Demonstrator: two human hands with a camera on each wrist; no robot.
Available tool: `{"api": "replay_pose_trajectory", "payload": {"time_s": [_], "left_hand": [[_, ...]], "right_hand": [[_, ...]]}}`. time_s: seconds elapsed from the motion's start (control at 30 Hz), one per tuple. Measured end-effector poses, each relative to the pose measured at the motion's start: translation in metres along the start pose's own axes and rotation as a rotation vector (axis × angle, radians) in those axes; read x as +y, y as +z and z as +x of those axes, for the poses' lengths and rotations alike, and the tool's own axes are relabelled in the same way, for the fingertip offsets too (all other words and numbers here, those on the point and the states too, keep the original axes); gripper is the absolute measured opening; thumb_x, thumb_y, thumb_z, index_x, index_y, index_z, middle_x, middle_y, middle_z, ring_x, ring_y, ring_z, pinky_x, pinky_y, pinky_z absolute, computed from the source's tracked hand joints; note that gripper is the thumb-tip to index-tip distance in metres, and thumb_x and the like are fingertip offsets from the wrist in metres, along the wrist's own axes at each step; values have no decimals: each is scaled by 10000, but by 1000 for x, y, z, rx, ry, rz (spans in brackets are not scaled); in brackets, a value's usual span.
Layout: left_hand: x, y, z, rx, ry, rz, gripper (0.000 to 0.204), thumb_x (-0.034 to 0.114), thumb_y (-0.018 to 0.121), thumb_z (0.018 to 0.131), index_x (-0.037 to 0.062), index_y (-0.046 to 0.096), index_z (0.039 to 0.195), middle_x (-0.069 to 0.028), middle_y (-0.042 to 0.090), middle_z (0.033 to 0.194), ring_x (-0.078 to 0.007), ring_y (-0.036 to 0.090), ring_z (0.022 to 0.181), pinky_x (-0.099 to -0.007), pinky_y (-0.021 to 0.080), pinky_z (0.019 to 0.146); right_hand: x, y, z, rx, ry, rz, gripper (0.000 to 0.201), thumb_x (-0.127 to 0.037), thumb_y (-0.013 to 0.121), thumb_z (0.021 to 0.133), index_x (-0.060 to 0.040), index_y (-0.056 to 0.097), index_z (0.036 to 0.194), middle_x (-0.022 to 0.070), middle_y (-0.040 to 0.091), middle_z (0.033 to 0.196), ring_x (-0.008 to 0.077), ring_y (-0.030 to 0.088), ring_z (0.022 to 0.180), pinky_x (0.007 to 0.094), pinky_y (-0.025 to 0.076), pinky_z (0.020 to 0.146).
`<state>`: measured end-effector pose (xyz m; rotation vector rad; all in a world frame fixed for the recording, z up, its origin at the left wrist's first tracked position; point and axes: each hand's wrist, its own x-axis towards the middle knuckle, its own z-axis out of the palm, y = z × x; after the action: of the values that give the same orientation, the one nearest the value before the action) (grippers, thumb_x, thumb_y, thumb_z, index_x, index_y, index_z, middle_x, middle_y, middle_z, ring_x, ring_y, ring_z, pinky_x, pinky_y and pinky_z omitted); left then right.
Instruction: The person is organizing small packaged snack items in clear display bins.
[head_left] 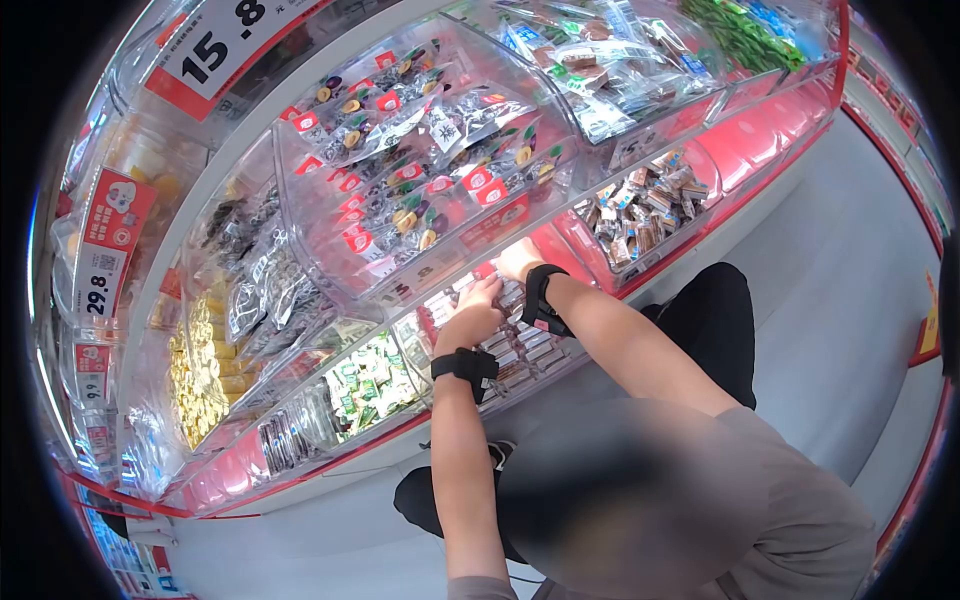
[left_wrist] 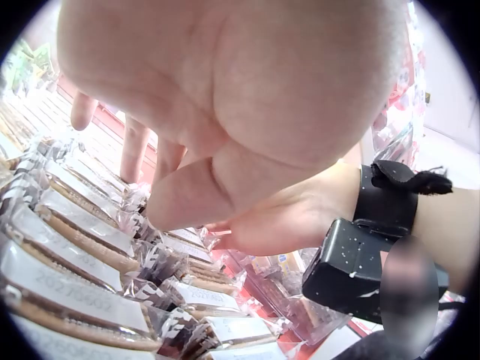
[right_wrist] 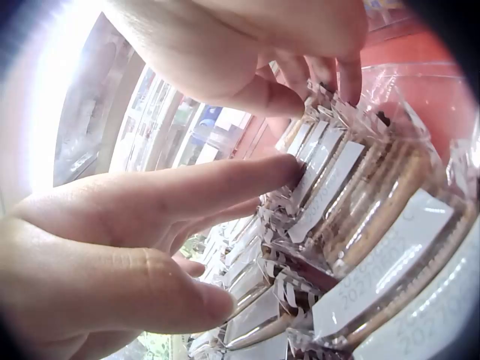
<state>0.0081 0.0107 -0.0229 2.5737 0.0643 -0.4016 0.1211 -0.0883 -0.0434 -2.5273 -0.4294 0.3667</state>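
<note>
Both hands reach into a low bin under the upper snack bins. In it stand packed rows of individually wrapped flat brown snacks with white date labels. My left hand is over the rows, fingers spread and fairly straight; its index fingertip touches packet edges and its thumb lies over the neighbouring row, as the right wrist view shows. My right hand is farther in, at the far end of a row against the red wall. Its thumb and fingertips rest at the ends of the wrapped packets.
Right of the hands stands a bin of small wrapped brown snacks; left of them is a bin of green-and-white packets. Clear upper bins hold plum-printed bags close above the forearms. A red-edged shelf front runs below the arms.
</note>
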Motion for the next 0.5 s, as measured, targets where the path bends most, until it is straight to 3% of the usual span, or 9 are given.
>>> {"api": "replay_pose_trajectory", "payload": {"time_s": [0.07, 0.17, 0.27, 0.4, 0.5], "left_hand": [[2, 0, -2, 5, 2, -12, 595, 108, 495, 746, 151, 416, 1334, -7, 286, 1457, -227, 212, 1355, -532, 118, 1088], [10, -5, -4, -19, -15, -8, 587, 100, 491, 746, 132, 418, 1328, -31, 294, 1452, -237, 230, 1347, -543, 124, 1081], [10, -3, -2, 66, -55, -10, 585, 103, 488, 754, 112, 399, 1332, -67, 294, 1450, -243, 231, 1348, -554, 126, 1073], [18, 4, -4, 214, -9, 73, 588, 114, 481, 771, 92, 359, 1346, -110, 260, 1462, -243, 196, 1367, -559, 127, 1071], [24, -4, -4, 37, -62, 149, 599, 133, 473, 786, 114, 328, 1367, -105, 221, 1479, -241, 158, 1381, -566, 128, 1069]], "right_hand": [[7, 14, 18, -54, -136, -94, 298, -251, 526, 816, -83, 649, 1029, 113, 651, 1026, 292, 613, 982, 403, 435, 922], [6, 16, 23, -146, -359, -309, 311, -227, 515, 811, -85, 626, 1065, 148, 620, 1082, 309, 571, 1058, 431, 438, 908], [-2, 6, 1, -143, -98, 123, 359, -215, 504, 812, -113, 581, 1147, 160, 580, 1152, 325, 541, 1091, 445, 444, 888], [0, 9, 3, -167, -64, 285, 412, -221, 501, 817, -145, 528, 1221, 137, 549, 1216, 324, 512, 1134, 463, 392, 938], [-2, 20, 12, -146, -31, 250, 397, -243, 508, 820, -139, 545, 1202, 122, 558, 1214, 300, 518, 1138, 463, 341, 981]]}}
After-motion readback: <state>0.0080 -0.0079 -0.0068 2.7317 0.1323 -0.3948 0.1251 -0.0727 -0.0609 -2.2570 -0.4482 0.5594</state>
